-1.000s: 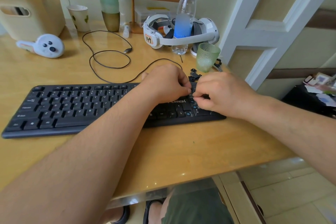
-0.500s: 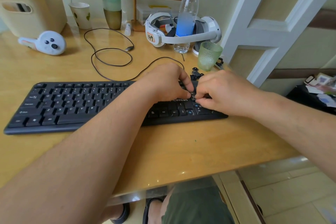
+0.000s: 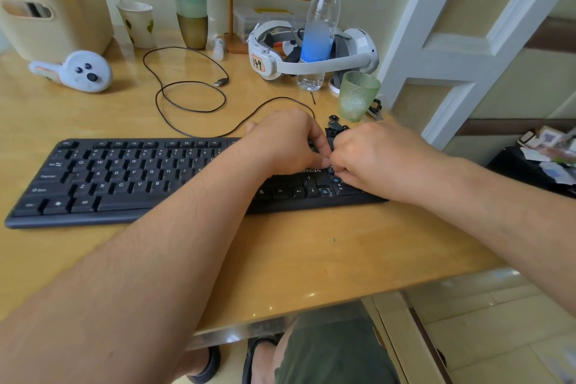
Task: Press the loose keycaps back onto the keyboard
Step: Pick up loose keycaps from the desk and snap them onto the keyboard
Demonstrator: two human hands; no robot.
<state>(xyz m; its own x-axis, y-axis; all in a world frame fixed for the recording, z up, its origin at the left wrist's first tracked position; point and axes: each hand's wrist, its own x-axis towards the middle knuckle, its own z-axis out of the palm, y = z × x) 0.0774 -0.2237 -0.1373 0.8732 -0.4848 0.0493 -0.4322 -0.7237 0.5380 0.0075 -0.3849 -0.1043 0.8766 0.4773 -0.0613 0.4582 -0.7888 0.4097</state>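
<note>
Both hands meet over the right end of the keyboard (image 3: 124,178), which lies on the bench (image 3: 311,259) and runs off to their left. The left hand (image 3: 286,143) and right hand (image 3: 377,159) have fingers curled, tips touching at the keys (what they pinch, I cannot tell). Just beyond them lie loose keycaps (image 3: 335,128), then a green cup (image 3: 358,95) and a bottle (image 3: 321,28).

Matt black plastic is seen on the keyboard (image 3: 124,178), glossy lacquered wood on the tabletop (image 3: 296,259), pebbled green glass on the cup (image 3: 357,95), clear plastic on the bottle (image 3: 321,25).
</note>
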